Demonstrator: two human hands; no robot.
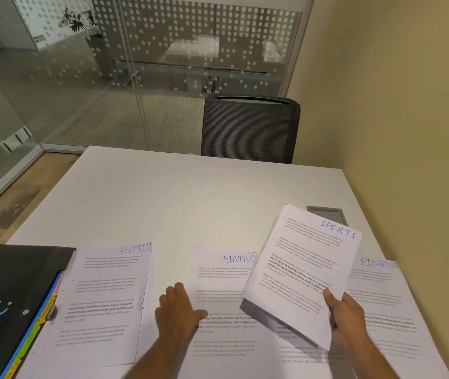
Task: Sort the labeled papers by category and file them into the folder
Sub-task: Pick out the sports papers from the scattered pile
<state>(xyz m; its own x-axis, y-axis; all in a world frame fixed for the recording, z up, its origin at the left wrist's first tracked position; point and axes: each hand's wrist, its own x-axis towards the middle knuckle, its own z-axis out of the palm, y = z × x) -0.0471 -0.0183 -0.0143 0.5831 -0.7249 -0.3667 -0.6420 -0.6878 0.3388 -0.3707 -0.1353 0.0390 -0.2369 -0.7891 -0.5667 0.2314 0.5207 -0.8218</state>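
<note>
Right now we are seeing the stack of papers headed SPORTS (pixel 304 272) being held up off the surface (pixel 190 192), tilted, with its lower right corner pinched by the right hand (pixel 346 314); the thumb is lying across the top sheet and the fingers are curling underneath, gripping the stack. Just left of it and partly under it, a sheet headed FINANCE (pixel 223 296) is lying flat, and the left hand (pixel 178 310) is resting palm down on its left edge, fingers straight and spread, holding nothing. Another sheet is peeking out behind that one, its heading too covered to read. Further right, a second sheet headed FINANCE (pixel 387 305) is lying flat, its left side hidden by the raised stack and the right forearm. To the left of the left hand, the ADMIN pile (pixel 105 299) is lying flat, several sheets deep as far as the edges are showing. Beside it at the far left, touching or slightly overlapped by its edge, the black folder (pixel 12 294) is lying closed, with coloured divider tabs (pixel 41 321) sticking out along its right side. Beyond the papers, a grey cable hatch (pixel 330 214) is sitting in the surface, a dark mesh chair (pixel 250 127) is standing at the far side, and a glass partition (pixel 81 77) is closing off the room behind.
</note>
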